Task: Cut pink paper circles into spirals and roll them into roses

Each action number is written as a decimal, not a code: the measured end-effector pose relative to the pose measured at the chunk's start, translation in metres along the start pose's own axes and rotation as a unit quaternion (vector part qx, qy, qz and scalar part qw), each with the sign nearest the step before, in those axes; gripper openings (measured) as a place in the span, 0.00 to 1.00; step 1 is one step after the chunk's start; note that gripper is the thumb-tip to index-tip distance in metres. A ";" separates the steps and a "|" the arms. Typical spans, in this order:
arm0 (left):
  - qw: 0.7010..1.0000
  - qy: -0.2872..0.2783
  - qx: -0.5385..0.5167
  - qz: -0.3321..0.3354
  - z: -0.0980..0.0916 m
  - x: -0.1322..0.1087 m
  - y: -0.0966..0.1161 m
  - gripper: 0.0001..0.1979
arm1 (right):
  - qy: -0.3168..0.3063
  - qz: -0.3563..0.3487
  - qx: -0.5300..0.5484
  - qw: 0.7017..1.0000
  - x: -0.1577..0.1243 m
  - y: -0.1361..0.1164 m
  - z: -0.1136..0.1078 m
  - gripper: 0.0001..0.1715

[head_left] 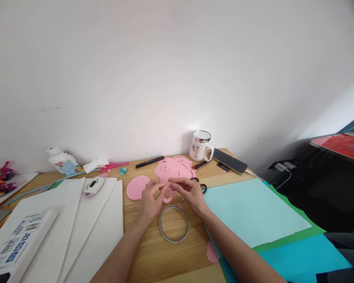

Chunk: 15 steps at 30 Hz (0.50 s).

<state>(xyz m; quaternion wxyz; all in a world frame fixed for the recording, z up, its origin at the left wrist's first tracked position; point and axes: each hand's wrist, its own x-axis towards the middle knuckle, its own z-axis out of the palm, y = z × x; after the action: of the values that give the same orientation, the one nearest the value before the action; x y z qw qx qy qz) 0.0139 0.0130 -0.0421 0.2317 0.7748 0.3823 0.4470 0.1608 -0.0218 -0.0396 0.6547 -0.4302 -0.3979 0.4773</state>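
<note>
Pink paper (168, 186) lies between left grip (151, 197) and right grip (192, 193), pinched by both.

Both hands (192, 192) and slim, tapering forearms (233, 243) appear bare, as far as visible.

And there on the white mug (197, 151), a 5 and a 2; lettering on the bottle (64, 162) and white box (23, 241) defies reading

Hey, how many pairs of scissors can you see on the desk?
2. The pink scissors lie by the wall, beside the white tissue; the black-handled scissors are partly hidden by the right hand. More could be out of sight.
</note>
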 end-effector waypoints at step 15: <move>1.000 -0.022 -0.007 0.011 -0.001 0.000 0.007 0.07 | 0.022 -0.005 0.009 1.000 0.003 0.006 -0.005 0.16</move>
<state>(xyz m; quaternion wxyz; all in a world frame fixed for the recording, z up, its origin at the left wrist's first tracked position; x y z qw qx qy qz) 0.0155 0.0093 -0.0365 0.2408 0.7871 0.3649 0.4350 0.1645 -0.0191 -0.0461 0.6693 -0.4326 -0.3813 0.4686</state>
